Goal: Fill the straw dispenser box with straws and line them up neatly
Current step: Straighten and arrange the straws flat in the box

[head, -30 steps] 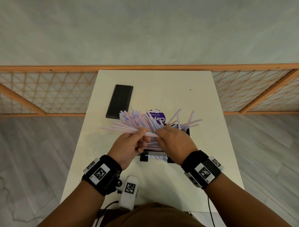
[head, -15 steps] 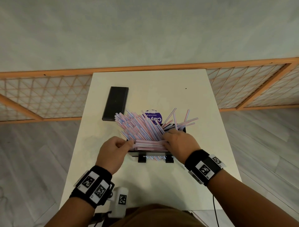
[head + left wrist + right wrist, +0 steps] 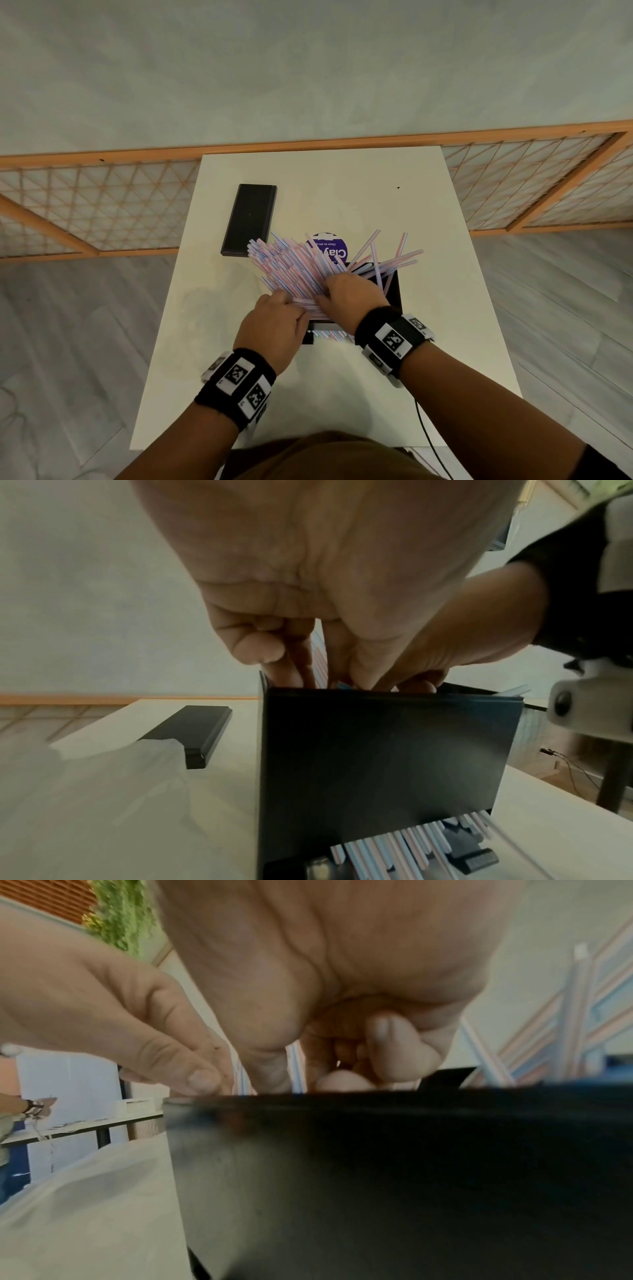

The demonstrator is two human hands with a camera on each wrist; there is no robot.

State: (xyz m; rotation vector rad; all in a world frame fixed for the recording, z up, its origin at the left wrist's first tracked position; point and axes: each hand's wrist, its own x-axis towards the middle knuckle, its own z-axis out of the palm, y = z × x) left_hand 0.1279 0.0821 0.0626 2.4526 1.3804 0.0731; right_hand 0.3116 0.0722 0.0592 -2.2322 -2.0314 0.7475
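Note:
The black dispenser box [image 3: 392, 291] stands open-topped on the white table [image 3: 445, 342]. A thick bundle of pink-and-blue striped straws [image 3: 291, 263] fans out of its top toward the far left, and a few loose ones [image 3: 394, 260] lean right. My left hand [image 3: 291, 305] pinches the bundle's near ends at the box's left rim. My right hand [image 3: 330, 291] lies over the bundle beside it, fingers curled into the straws. In the left wrist view, straw ends [image 3: 394, 850] show in the slot at the foot of the box [image 3: 377, 750]. The box [image 3: 377, 1164] fills the right wrist view.
The box's black lid [image 3: 250, 219] lies flat at the far left of the table. A round purple-labelled item [image 3: 329, 248] sits behind the straws. A clear plastic wrapper [image 3: 103, 777] lies left of the box. A wooden lattice screen [image 3: 102, 205] runs behind the table.
Both hands have lowered the bundle from above the box down onto its top. Since half a second ago they have drawn closer together over the left part of the box.

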